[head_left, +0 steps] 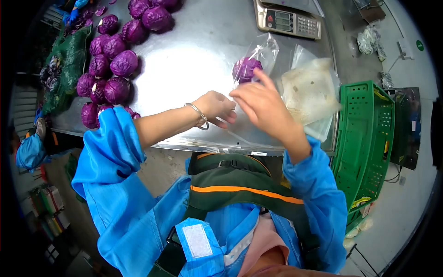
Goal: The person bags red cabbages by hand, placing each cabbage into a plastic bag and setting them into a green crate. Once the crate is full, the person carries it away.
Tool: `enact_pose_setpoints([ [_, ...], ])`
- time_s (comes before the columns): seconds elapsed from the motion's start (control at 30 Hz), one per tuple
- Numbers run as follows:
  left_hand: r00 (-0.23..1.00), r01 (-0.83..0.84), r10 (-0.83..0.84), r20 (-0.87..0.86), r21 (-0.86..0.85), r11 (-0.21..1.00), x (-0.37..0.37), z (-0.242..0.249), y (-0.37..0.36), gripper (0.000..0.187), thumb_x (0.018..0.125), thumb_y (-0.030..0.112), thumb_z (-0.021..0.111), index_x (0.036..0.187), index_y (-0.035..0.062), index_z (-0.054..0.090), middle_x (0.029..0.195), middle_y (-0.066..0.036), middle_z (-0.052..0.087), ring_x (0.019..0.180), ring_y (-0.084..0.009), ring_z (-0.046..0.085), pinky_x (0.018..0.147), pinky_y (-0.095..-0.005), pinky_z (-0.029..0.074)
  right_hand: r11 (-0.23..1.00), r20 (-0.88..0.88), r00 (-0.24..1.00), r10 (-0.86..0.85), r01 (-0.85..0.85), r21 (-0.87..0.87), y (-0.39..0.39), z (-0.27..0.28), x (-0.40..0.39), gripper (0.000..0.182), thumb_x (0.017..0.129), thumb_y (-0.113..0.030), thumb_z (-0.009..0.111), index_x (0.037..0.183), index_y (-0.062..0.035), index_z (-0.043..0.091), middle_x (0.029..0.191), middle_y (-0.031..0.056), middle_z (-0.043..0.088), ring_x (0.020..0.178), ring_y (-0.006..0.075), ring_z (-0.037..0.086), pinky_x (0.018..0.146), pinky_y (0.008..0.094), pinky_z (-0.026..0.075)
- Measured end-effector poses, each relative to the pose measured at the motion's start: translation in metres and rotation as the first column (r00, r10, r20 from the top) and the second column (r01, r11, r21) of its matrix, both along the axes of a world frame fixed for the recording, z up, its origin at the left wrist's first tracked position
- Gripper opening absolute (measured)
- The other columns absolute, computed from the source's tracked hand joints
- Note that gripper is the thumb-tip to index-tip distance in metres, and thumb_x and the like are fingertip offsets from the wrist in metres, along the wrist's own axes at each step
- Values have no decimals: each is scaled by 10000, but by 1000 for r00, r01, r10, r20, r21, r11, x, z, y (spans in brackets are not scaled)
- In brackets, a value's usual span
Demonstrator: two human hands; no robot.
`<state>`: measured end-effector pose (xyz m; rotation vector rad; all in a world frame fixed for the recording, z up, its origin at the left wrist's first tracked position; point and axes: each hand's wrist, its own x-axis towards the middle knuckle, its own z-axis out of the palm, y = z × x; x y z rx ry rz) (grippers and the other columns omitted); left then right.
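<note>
A purple cabbage (243,70) lies inside a clear plastic bag (268,48) on the metal table, the bag's closed corners pointing away from me. At the near end of the bag, my left hand (214,110), with a silver bangle at its wrist, has its fingers curled. My right hand (264,104) meets it there, its fingers bent towards the left fingertips and one finger raised beside the cabbage. Both hands appear to pinch the gathered film of the bag, though the fingers hide most of it.
Several purple cabbages (113,64) are grouped on the table's (184,60) left side. A scale (288,21) stands at the back right. Flat plastic bags (309,90) lie right of my hands, next to a green crate (364,138). A green mesh sack (74,64) and a co-worker's gloved hands are far left.
</note>
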<state>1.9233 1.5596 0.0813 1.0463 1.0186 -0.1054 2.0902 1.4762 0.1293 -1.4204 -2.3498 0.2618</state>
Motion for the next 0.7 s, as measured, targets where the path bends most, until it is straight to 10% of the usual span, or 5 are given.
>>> enact_pose_setpoints([
  [0.17,975,-205,206,85,-25,978,-14,-9,4,242,879,152,566,1007,-49,522,905,-155,632,777,-204,657,681,-304,575,872,-46,998,-42,14,-489,4,-24,1,129,748,-76,613,868,-102,652,791,47,607,790,234,567,764,369,411],
  [0.3,907,-374,383,176,-85,924,-19,-5,-2,225,795,66,599,963,-74,545,840,-143,627,736,-197,656,656,-286,581,980,-158,985,64,-32,198,24,-12,-20,147,749,-193,655,868,-108,650,708,44,596,712,217,535,706,317,379],
  [0.5,876,-419,419,239,-50,906,-23,-4,6,297,799,68,628,1039,-69,517,889,-145,621,800,-202,646,713,-301,573,951,-97,981,170,-189,-245,26,-11,-15,135,754,-122,651,887,-101,639,795,47,606,770,226,543,722,339,386],
  [0.6,861,-429,436,264,-85,899,-22,-1,7,304,816,76,624,1062,-66,517,899,-138,621,826,-202,641,737,-308,570,989,-398,915,71,-12,149,41,6,-18,98,775,-125,627,865,-87,623,777,76,615,792,249,562,726,337,409],
  [0.7,870,-403,435,233,-171,899,-21,-12,6,283,829,83,609,1053,-74,533,908,-138,623,824,-206,642,734,-307,572,980,-184,982,51,-85,-181,46,-15,-7,121,784,-101,611,894,-50,610,810,122,614,755,307,591,665,375,460],
])
